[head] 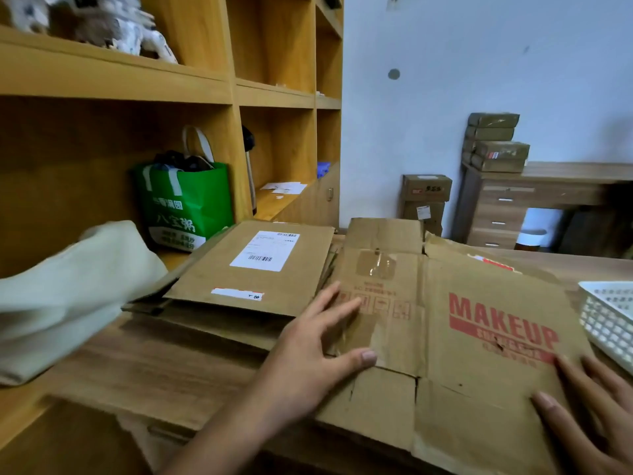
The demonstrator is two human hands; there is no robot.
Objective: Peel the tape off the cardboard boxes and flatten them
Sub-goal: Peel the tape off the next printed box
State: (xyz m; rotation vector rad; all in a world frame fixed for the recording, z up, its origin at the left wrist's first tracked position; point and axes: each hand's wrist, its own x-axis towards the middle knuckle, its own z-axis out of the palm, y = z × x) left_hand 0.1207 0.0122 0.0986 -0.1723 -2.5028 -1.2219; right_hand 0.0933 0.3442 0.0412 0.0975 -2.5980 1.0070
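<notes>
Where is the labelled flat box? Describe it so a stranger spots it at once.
Find the wooden shelving, then the green bag in it. In front of that bag sits a stack of flattened cardboard; take the top piece. Unlike the MAKEUP box beside it, it carries a white barcode label.

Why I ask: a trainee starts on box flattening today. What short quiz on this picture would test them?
1. True or false: the left hand and right hand both rest open on the printed box.
2. What is stuck on the cardboard stack at left? A) white label B) red bow C) blue sticker
3. Does any tape remain on the printed box?
Key: 1 true; 2 A; 3 yes, a clear patch near its far edge.
</notes>
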